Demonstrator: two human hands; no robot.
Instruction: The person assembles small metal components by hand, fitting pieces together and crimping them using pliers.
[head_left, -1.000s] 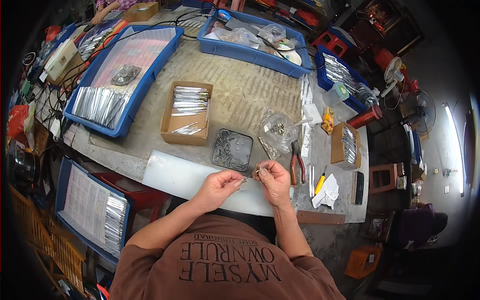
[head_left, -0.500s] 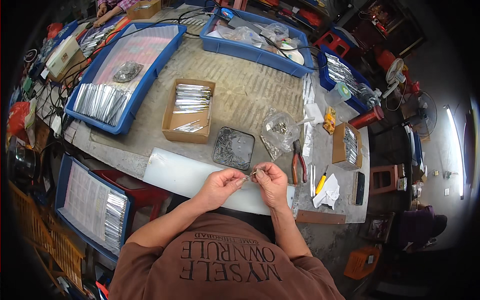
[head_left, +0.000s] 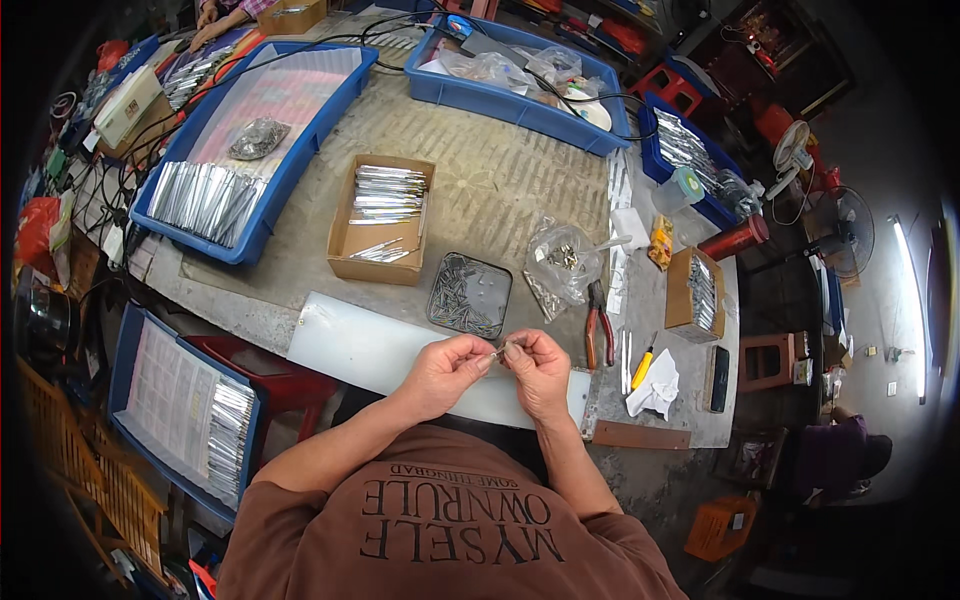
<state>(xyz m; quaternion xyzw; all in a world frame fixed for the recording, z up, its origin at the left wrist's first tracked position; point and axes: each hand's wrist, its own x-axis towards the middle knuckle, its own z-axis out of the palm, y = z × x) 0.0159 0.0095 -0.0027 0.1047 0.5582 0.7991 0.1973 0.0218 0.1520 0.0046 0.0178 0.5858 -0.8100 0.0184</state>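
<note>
Left hand [head_left: 445,378] and right hand [head_left: 541,375], below frame centre: fingers pinched on a small, slender silvery piece [head_left: 497,353]. Centre: square, dark-rimmed tray [head_left: 491,284], slim grey metal pins [head_left: 458,298].

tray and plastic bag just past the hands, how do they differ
The tray is squarish with a dark rim; the bag is clear and crumpled. The tray's metal pieces lie spread out; the bag's sit bunched. The tray lies left, the bag right. Both hold small metal pieces.

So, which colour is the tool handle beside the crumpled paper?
The tool handle is yellow, in the head view.
</note>
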